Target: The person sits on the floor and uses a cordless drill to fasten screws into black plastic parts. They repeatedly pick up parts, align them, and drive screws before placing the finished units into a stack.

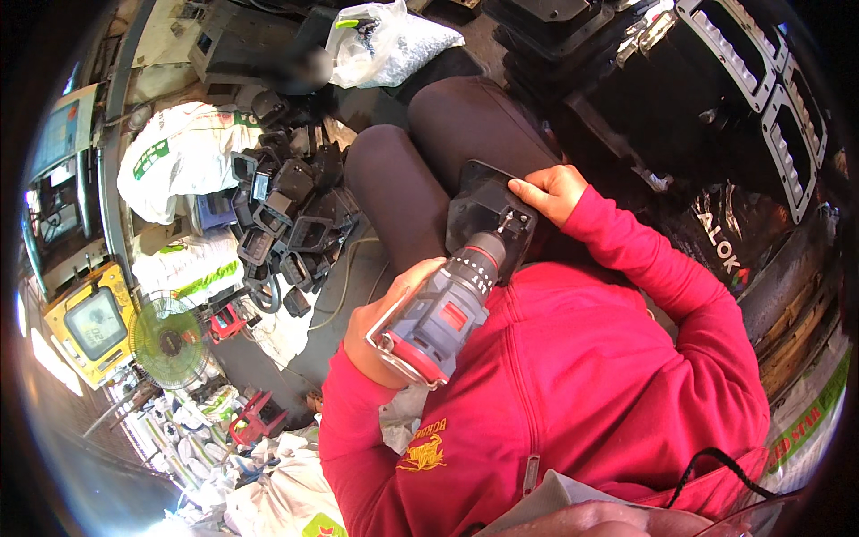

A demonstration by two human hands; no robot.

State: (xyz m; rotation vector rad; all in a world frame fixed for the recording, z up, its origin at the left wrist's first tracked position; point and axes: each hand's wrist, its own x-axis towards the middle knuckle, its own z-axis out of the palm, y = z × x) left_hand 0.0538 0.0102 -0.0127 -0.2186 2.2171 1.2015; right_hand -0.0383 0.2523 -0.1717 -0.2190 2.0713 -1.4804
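Note:
My left hand (386, 327) is wrapped round the handle of a grey and red cordless drill (447, 313). The drill's chuck points up and to the right, with its tip at a metal fitting on a black plastic housing (474, 210). That housing rests on my lap, tilted. My right hand (553, 191) grips its right edge, the thumb lying on top and the other fingers partly hidden. Whether the drill's bit touches a screw is too small to tell.
To the left lies a pile of black plastic frames (291, 210) beside white sacks (183, 157). A green fan (167, 340) and a yellow scale (94, 324) stand further left. Ahead is a clear plastic bag (389, 45). Black housings (555, 36) are stacked at the far right.

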